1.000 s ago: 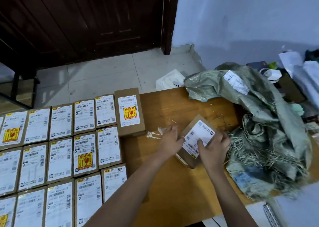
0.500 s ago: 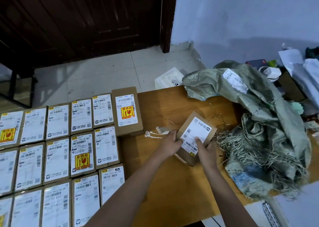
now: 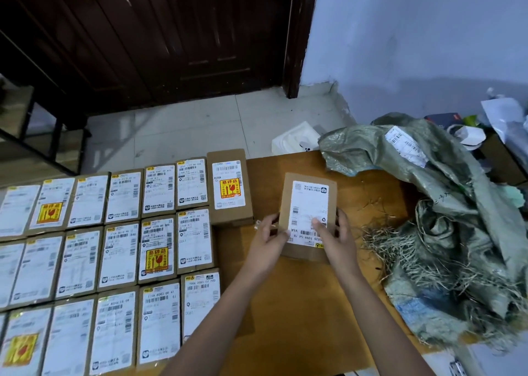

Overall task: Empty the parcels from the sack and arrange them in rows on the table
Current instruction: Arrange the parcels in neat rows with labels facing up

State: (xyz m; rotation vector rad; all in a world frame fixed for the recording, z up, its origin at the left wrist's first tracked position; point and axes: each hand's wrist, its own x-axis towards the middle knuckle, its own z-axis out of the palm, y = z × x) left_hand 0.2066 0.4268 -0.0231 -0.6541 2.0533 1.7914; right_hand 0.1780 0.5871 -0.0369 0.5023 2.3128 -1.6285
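Both hands, left and right, clamp the box by its near corners, label up, just right of the rows on the table; best slid left, squared flush against the top row's end box, sack left aside

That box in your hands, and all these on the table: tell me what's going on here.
A person holds one labelled parcel in both hands, left hand and right hand gripping its near end, over bare table. Rows of parcels already fill the table's left side. The green sack lies crumpled on the right.
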